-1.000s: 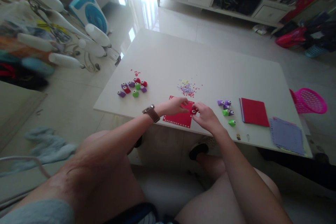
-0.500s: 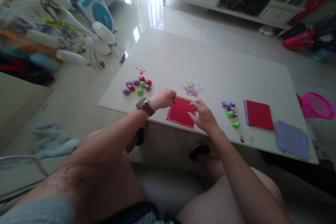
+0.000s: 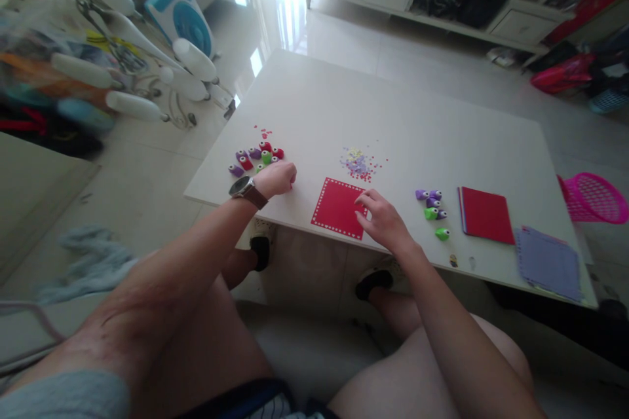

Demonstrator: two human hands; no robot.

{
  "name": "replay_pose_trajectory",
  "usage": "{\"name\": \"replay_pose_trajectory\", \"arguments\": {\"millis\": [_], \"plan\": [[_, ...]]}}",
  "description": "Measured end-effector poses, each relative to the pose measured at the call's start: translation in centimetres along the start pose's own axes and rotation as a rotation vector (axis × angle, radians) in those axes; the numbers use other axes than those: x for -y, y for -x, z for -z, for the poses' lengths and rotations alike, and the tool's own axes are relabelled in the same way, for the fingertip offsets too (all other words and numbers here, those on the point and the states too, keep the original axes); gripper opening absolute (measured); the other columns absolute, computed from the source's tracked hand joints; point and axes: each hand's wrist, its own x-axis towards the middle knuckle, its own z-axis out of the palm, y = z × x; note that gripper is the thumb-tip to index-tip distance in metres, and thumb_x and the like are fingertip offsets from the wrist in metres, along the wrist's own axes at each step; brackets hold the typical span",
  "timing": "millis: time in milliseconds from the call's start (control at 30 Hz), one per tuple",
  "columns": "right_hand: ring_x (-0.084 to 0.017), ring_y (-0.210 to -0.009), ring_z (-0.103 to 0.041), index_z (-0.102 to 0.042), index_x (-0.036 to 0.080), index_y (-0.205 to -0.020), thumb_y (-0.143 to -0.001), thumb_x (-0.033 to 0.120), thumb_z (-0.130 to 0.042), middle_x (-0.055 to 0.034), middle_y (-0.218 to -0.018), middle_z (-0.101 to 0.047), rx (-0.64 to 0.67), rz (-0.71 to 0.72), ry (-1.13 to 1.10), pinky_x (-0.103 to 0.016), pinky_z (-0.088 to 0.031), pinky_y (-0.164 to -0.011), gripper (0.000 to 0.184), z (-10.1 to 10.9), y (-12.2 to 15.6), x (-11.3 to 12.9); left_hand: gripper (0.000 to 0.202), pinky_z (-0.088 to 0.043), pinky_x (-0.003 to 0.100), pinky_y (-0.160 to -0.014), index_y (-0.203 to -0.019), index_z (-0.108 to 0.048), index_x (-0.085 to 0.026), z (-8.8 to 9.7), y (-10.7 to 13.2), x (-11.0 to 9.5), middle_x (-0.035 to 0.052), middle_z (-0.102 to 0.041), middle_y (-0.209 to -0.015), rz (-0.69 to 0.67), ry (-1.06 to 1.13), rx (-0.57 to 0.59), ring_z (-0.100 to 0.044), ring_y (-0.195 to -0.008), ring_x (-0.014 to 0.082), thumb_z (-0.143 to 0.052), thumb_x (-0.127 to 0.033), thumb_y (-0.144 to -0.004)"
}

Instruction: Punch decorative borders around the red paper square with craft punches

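Observation:
A red paper sheet [image 3: 338, 208] with a punched border lies near the front edge of the white table [image 3: 393, 124]. My right hand [image 3: 382, 217] rests on the sheet's right edge, fingers loosely spread and holding nothing. My left hand [image 3: 278, 178], a watch on its wrist, is closed in a fist beside a cluster of small red, purple and green paper punches [image 3: 258, 157] at the table's left. The fist seems to hold a small red punch, mostly hidden by the fingers. Punched confetti [image 3: 361, 163] lies just beyond the sheet.
A second group of purple and green punches [image 3: 432, 209] sits right of the sheet, then a red paper stack [image 3: 485, 215] and purple sheets [image 3: 548, 262]. A pink basket [image 3: 594, 196] stands off the table's right edge. A drying rack [image 3: 122, 46] and a fan [image 3: 179, 13] stand on the left.
My left hand took the small red punch off the sheet's right side and carried it left to the punch cluster. My right hand let go and stayed on the sheet's edge.

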Motion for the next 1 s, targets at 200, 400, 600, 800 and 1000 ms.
{"name": "replay_pose_trajectory", "arguments": {"millis": [200,400,600,800,1000], "plan": [[-0.022,-0.099,-0.064,-0.065,0.023,-0.103,-0.093,0.016,-0.057,-0.0084,-0.112,-0.064,0.013,0.003,0.01,-0.034,-0.051,-0.091,0.015,0.1,0.0,0.0,0.026,-0.049,0.034,-0.084,-0.085,-0.077,-0.02,-0.4,0.1,-1.2,0.0106,-0.073,-0.096,-0.085,0.037,-0.072,-0.064,-0.096,0.0254,-0.063,-0.007,-0.067],[-0.022,-0.1,-0.064,-0.065,0.022,-0.101,-0.093,0.016,-0.057,-0.0084,-0.11,-0.064,0.021,0.006,0.012,-0.034,-0.05,-0.091,0.014,0.1,0.1,-0.1,0.024,-0.046,0.033,-0.076,-0.08,-0.074,-0.019,-0.7,0.2,-1.1,0.0103,-0.073,-0.091,-0.018,0.017,-0.034,-0.066,-0.089,0.0249,-0.059,-0.004,-0.069],[-0.022,-0.099,-0.063,-0.065,0.022,-0.099,-0.093,0.015,-0.057,-0.0084,-0.109,-0.064,0.029,0.015,0.024,-0.034,-0.05,-0.092,0.013,0.3,0.2,-0.1,0.014,-0.049,0.033,-0.08,-0.072,-0.068,-0.02,-0.1,-0.1,1.5,0.009,-0.071,-0.085,0.076,0.032,-0.051,-0.065,-0.089,0.0261,-0.065,-0.008,-0.065],[-0.022,-0.099,-0.063,-0.064,0.022,-0.098,-0.094,0.014,-0.057,-0.0083,-0.108,-0.065,0.034,0.015,0.033,-0.033,-0.049,-0.091,0.011,0.4,0.3,-0.2,0.014,-0.049,0.033,-0.08,-0.075,-0.067,-0.018,0.5,0.2,2.5,0.0082,-0.068,-0.085,0.142,-0.013,-0.104,-0.063,-0.087,0.0237,-0.067,-0.007,-0.068],[-0.022,-0.097,-0.062,-0.064,0.021,-0.096,-0.092,0.012,-0.059,-0.0078,-0.105,-0.065,0.058,0.017,0.044,-0.034,-0.049,-0.09,0.011,0.1,0.5,-0.9,0.033,-0.05,0.031,-0.084,-0.1,-0.07,-0.02,-0.2,0.7,-2.9,0.0059,-0.072,-0.106,-0.185,-0.034,-0.015,-0.065,-0.097,0.0207,-0.054,-0.004,-0.077]]}}
